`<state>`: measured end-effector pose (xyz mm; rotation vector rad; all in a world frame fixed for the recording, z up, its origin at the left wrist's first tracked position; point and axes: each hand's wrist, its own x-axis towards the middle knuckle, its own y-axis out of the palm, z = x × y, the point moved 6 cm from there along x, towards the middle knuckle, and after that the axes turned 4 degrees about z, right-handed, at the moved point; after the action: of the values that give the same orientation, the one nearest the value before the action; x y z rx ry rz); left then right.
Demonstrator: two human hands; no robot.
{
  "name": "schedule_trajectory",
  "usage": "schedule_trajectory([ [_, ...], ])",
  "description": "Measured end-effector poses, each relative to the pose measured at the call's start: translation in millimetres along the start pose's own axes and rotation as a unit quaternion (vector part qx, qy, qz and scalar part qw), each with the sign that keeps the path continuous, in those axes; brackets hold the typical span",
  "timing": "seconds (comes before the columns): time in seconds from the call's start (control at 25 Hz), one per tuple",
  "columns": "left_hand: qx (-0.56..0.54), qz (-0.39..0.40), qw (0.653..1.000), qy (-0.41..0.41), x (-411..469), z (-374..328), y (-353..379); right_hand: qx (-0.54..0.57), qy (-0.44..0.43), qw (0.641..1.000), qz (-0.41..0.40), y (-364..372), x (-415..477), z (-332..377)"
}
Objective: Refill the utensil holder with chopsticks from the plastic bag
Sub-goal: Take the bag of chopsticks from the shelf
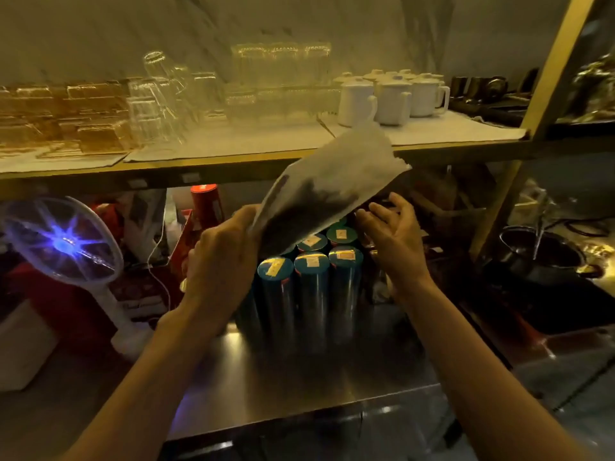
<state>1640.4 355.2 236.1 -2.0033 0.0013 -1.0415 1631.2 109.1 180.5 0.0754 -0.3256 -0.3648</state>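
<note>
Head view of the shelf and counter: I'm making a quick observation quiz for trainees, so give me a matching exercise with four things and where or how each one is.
Things:
1. plastic bag
2. white lidded mugs
3. teal-topped canisters
4. racket-shaped device

Place or state:
A. on the upper shelf, right part
B. glowing blue, at far left
C. gripped by the left hand, tilted
D. standing together on the steel counter

Pairs: 1-C, 2-A, 3-D, 4-B
</note>
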Motion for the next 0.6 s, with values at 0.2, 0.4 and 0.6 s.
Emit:
schedule_trajectory([
  [0.2,-0.335,0.13,0.93,-0.073,-82.8,15.0,12.4,-0.024,0.06,0.997,0.033,15.2,-92.0,-29.2],
  [0.4,-0.545,0.218,0.791,-0.174,-143.0,-21.1,31.8,-0.017,0.088,0.996,0.012,-10.4,-185.4,-21.4],
  [0.6,-0.67,0.326,0.638,-0.193,-182.1,-118.5,78.3,-0.003,0.096,0.99,-0.103,-91.3,-284.9,8.9],
])
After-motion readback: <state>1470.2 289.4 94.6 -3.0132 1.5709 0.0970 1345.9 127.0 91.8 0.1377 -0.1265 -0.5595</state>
